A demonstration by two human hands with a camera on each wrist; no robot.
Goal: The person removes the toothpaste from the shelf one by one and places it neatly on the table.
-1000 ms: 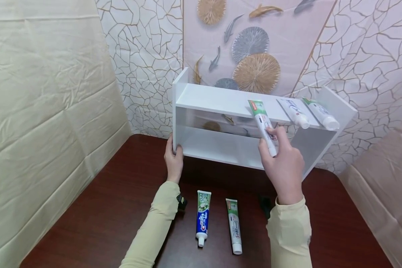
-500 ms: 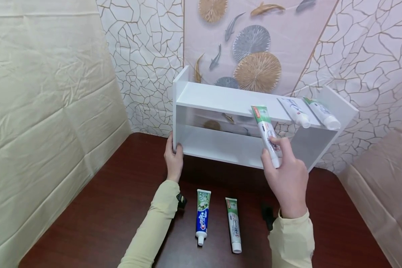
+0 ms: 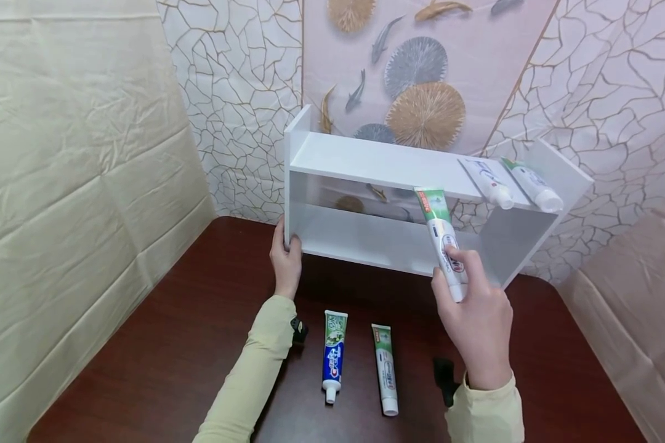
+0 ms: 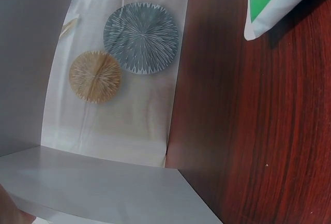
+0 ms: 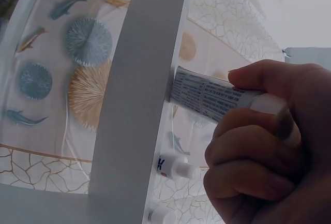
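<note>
My left hand (image 3: 286,264) grips the left side panel of a white two-tier shelf (image 3: 354,157), thumb at its front edge; only a sliver of that hand shows in the left wrist view. My right hand (image 3: 479,323) pinches a green-and-white toothpaste tube (image 3: 438,221) near its cap. The tube's flat end points at the upper board's front edge; the right wrist view shows the printed back of the tube (image 5: 204,94). On the upper board's right part lie a white toothpaste tube (image 3: 486,183) and a green-and-white one (image 3: 532,186), caps overhanging the front.
Two more tubes lie on the dark red table (image 3: 161,344): a blue-and-green toothpaste (image 3: 334,357) and a green-and-silver toothpaste (image 3: 385,369). Behind the shelf hangs a patterned cloth (image 3: 366,61). A beige cloth wall (image 3: 88,154) borders the left side.
My right hand has drawn the tube down and toward me, so its flat end went from over the upper board to its front edge. My left hand stays on the panel.
</note>
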